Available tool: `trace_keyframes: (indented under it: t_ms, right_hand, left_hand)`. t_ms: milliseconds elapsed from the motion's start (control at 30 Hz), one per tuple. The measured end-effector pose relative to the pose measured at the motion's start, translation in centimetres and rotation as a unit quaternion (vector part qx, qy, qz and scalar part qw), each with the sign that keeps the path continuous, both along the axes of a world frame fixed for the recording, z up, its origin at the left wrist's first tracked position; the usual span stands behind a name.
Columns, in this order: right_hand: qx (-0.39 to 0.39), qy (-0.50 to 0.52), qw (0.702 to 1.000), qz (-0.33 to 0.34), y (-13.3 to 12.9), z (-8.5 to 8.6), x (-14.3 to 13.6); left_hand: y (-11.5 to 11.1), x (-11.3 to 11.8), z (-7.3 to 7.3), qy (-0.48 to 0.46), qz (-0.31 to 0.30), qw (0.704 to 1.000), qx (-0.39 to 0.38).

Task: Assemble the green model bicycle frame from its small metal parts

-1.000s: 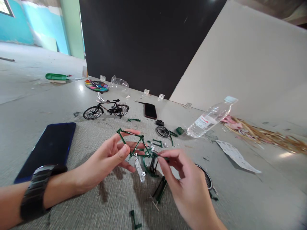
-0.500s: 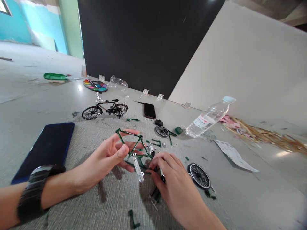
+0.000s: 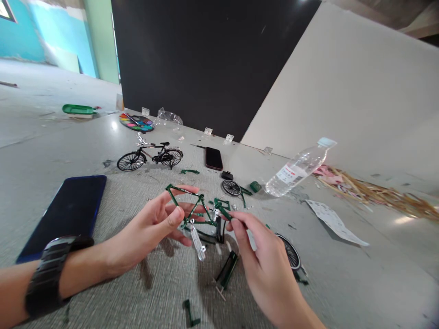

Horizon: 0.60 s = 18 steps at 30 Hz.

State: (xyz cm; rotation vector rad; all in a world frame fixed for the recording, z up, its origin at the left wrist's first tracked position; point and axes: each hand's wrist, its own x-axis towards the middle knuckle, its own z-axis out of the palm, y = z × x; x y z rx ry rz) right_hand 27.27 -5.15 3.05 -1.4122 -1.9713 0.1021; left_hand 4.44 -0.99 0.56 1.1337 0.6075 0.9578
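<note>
The left hand (image 3: pixel 156 221) holds a slim dark-green miniature bicycle frame (image 3: pixel 194 209) between thumb and fingers, a flat silver part (image 3: pixel 196 242) hanging at its lower side; the right hand (image 3: pixel 257 246) pinches a small dark-green rod-like piece (image 3: pixel 223 211) just right of the frame; far left stands a black miniature bicycle (image 3: pixel 158 158); near left lies a flat black blue-edged slab (image 3: pixel 65 214); far right, a clear plastic bottle (image 3: pixel 291 173) leans over; a black-tyred spoked wheel (image 3: pixel 291 251) lies right, partly hidden by the right hand.
</note>
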Motion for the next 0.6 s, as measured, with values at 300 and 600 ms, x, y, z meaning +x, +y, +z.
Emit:
trace_keyframes:
  t_ms: [300,600]
  right_hand:
    - [0.073,0.055,0.996,0.021,-1.6,0.4,-0.7]
    - [0.057,0.02,0.995,0.076,-1.8,1.0,-1.1]
  left_hand:
    - [0.2,0.3,0.0,-0.02,-0.02,1.0,0.013]
    - [0.2,0.2,-0.1,-0.043,-0.037,0.998,0.021]
